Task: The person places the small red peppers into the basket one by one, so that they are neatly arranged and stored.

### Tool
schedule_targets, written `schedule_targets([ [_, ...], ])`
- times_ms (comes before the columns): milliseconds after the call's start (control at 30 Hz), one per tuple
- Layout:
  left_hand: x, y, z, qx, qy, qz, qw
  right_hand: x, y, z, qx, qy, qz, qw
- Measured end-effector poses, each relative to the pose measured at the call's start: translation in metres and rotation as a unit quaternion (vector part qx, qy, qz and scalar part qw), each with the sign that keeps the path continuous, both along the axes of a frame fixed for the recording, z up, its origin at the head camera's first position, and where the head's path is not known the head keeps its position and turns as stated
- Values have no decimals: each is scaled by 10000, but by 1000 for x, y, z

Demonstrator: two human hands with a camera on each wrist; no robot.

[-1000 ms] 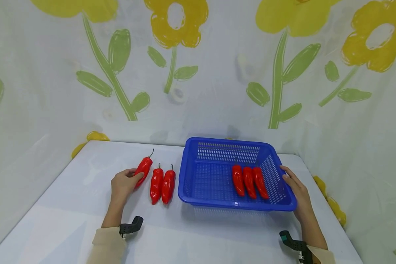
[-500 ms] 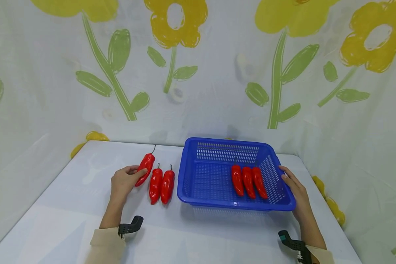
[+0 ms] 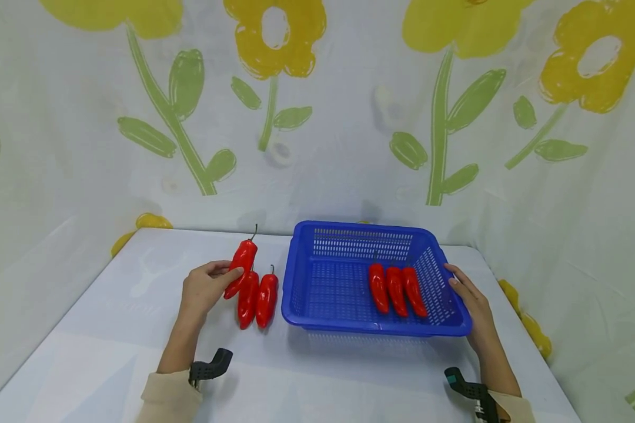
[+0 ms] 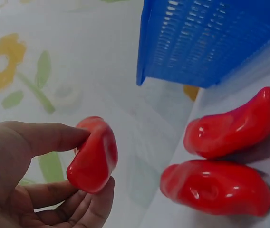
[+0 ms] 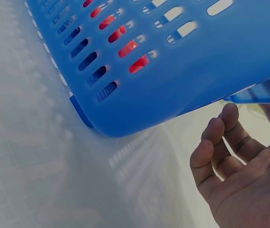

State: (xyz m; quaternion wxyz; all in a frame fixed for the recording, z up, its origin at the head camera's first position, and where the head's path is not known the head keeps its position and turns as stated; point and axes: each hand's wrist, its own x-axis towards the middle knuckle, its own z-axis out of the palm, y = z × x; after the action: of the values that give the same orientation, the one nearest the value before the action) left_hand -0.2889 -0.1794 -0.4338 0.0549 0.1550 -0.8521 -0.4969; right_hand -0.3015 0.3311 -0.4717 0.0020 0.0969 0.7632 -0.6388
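My left hand (image 3: 205, 288) pinches a red chili pepper (image 3: 243, 256) between thumb and fingers, its stem pointing up and away. In the left wrist view this held pepper (image 4: 95, 159) shows its blunt tip toward the camera. Two more red peppers (image 3: 267, 301) lie side by side on the table just right of and below it; the held one overlaps the nearer one in the head view. My right hand (image 3: 475, 305) holds the right rim of a blue plastic basket (image 3: 370, 329), fingers bent under the rim (image 5: 256, 98). Three red peppers (image 3: 395, 291) lie inside, toward the right.
The white table (image 3: 296, 388) carries everything, and the basket stands at its back middle. A flower-printed curtain (image 3: 349, 129) hangs behind and along both sides. A black wrist camera mount (image 3: 210, 364) juts from the left sleeve, another mount (image 3: 465, 385) from the right.
My left hand has raised its pepper and moved it slightly right, so it now overlaps the nearest loose pepper. The right hand stays at the basket rim; the view has shifted slightly.
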Motion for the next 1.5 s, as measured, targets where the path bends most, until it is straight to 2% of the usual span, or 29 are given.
schedule_targets([
  [433,8,17,8,-7,88,-204,9998,2,-5,4,-6,133,96,9999],
  [700,17,32,15,148,225,-335,9991,2,-7,0,-40,32,130,9999],
  [800,15,37,20,50,283,-433,9986,3,-7,-2,-54,-13,111,9999],
  [967,8,46,35,-137,321,-666,9972,4,-6,-3,-87,-26,64,9999],
  [1133,2,52,45,178,276,-937,9951,4,-5,-1,-102,27,33,9999],
  [1367,-7,57,48,578,58,-1168,9915,3,-2,-2,-82,86,74,9999],
  [1500,-15,64,52,637,-129,-1421,9877,3,0,-1,-140,82,33,9999],
])
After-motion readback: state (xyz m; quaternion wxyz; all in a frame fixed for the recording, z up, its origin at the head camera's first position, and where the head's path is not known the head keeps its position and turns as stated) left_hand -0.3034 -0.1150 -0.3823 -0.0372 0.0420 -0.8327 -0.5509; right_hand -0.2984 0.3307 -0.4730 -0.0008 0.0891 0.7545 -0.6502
